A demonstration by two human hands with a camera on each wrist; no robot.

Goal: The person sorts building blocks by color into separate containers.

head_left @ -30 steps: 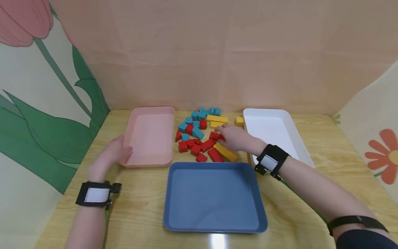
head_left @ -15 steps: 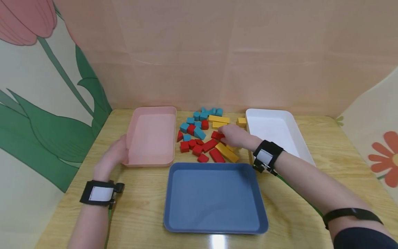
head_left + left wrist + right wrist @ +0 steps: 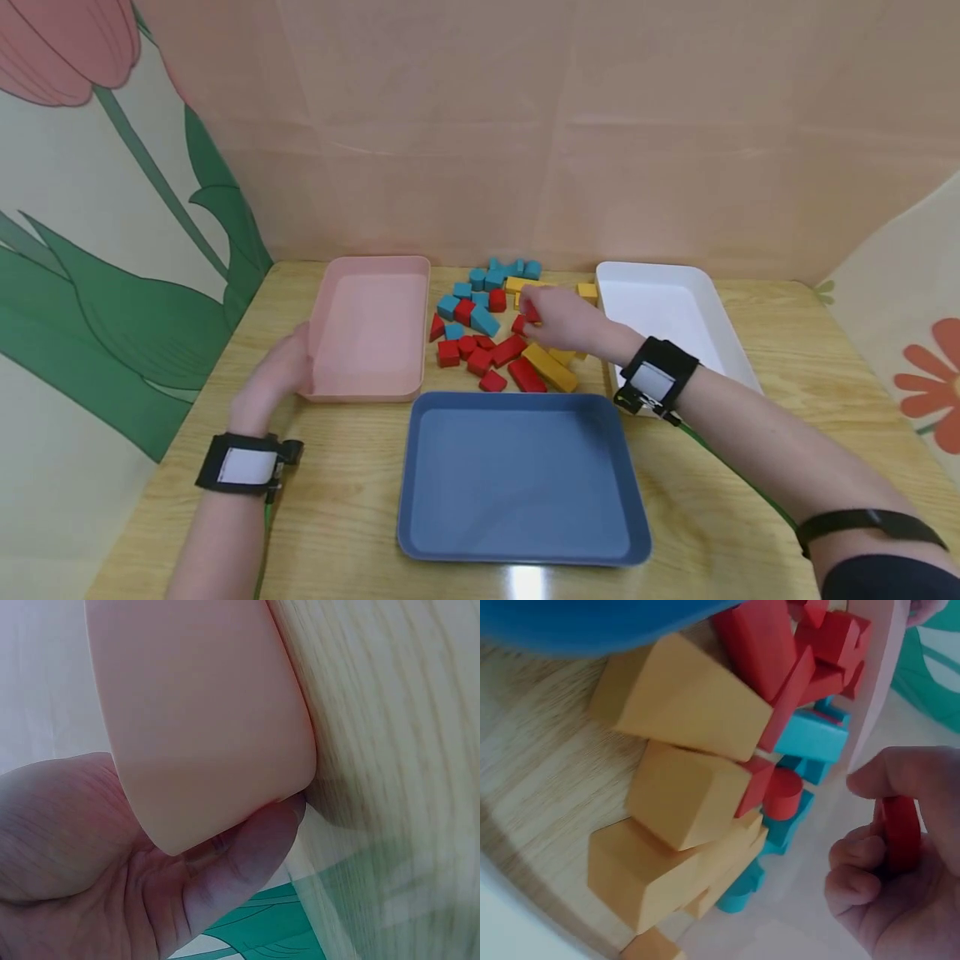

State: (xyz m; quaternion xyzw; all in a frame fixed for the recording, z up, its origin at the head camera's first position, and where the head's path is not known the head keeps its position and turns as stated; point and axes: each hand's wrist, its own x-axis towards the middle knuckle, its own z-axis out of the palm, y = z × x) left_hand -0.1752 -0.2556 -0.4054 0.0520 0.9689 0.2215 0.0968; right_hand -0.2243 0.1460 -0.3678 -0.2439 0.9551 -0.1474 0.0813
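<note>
My left hand (image 3: 281, 367) grips the left side of the pink tray (image 3: 426, 333) near its front corner. In the left wrist view, the fingers curl against the tray's outer wall (image 3: 202, 712) and lower edge. Above the pile of blocks, my right hand (image 3: 566, 319) holds a red block (image 3: 901, 832) between its thumb and curled fingers. Beneath it lie several red blocks (image 3: 527, 376), with blue blocks (image 3: 484, 320) mostly farther back. Yellow blocks (image 3: 550, 367) lie on the pile's right side, some partly hidden by the right hand.
A blue tray (image 3: 525, 475) sits in front of the pile on the wooden table (image 3: 337, 492). The white tray (image 3: 660, 300) stands to the right, partly behind my right forearm. A yellow block (image 3: 587, 292) lies against its left edge. A pink backdrop (image 3: 555, 150) rises behind.
My right hand has closed on a red block and lifted it from the pile, moving slightly back. My left hand stays at the pink tray, its thumb shifting. The head view has drifted slightly.
</note>
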